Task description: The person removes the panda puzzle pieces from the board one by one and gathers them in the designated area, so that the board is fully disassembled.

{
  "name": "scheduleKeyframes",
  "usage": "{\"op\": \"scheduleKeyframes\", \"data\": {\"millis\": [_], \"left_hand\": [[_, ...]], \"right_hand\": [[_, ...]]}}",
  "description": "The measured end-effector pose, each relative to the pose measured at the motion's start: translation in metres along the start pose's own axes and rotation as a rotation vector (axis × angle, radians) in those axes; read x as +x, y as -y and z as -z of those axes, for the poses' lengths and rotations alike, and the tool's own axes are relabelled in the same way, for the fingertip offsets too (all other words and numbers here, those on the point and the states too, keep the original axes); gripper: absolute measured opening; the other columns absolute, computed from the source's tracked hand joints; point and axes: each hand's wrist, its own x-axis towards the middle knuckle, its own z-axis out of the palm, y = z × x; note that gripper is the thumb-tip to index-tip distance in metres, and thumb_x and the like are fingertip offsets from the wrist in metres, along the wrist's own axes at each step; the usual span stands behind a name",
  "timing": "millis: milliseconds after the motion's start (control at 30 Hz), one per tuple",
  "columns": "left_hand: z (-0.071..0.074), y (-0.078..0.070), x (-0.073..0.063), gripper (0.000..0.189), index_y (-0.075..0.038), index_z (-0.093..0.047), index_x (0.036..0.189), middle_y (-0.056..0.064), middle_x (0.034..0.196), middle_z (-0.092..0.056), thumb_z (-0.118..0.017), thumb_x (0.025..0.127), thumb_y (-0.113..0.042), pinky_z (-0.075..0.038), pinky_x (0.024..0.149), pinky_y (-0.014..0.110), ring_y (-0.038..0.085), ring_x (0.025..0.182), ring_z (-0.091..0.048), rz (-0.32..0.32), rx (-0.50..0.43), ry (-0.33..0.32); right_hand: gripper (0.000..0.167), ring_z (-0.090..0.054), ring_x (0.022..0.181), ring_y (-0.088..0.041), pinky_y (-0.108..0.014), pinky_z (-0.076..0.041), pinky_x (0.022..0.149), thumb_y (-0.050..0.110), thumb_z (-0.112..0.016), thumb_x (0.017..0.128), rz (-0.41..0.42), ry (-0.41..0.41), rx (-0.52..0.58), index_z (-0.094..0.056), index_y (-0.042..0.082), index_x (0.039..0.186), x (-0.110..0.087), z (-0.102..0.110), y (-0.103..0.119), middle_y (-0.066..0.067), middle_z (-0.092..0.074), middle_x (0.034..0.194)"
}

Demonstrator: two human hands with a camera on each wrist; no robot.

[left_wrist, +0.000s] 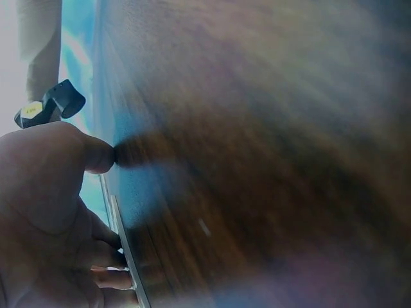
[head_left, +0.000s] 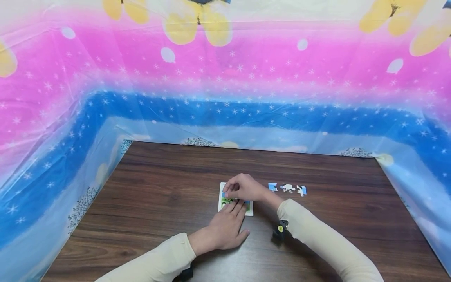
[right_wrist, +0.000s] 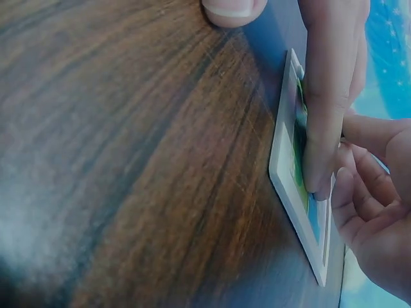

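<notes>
A small jigsaw puzzle in a white frame (head_left: 249,213) lies flat on the table, with green and blue picture parts showing. My left hand (head_left: 227,229) lies across its lower part, straight fingers resting on the picture and thumb out over the wood. Above the puzzle's upper part is my right hand (head_left: 244,187), thumb and fingertips curled together. In the right wrist view, the right hand (right_wrist: 379,212) seems to pinch a thin puzzle piece, mostly hidden by the fingers. The left wrist view shows the frame's edge (left_wrist: 130,263) under the left fingers.
Loose puzzle pieces stand in a row right of the frame: a blue and white one (head_left: 272,187), a white and black one (head_left: 288,188) and another with blue (head_left: 302,190). The brown wooden table (head_left: 158,188) is bordered by a patterned cloth (head_left: 225,113).
</notes>
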Motion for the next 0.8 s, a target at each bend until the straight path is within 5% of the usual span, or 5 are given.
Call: {"op": "scheduleKeyframes", "data": {"millis": [400,800], "left_hand": [[-0.004,0.001,0.002,0.077,0.002,-0.029,0.159,0.019,0.167,-0.024,-0.038,0.106,-0.053,-0.030,0.122,0.044,0.032,0.154,-0.026,-0.002,0.004,-0.051],[-0.003,-0.001,0.001,0.076,-0.002,-0.031,0.160,0.015,0.168,-0.025,-0.041,0.104,-0.053,-0.027,0.123,0.041,0.030,0.154,-0.026,0.025,-0.046,-0.053]], "right_hand": [[0.012,-0.065,0.082,-0.006,-0.027,-0.056,0.073,0.021,-0.073,0.097,-0.039,-0.092,-0.032,-0.077,0.016,0.107,-0.009,0.017,0.008,0.011,-0.072,0.090],[0.013,-0.066,0.075,-0.012,-0.029,-0.055,0.064,0.025,-0.073,0.097,-0.131,-0.143,-0.068,-0.079,0.021,0.108,-0.051,0.051,-0.009,0.010,-0.074,0.094]]}}
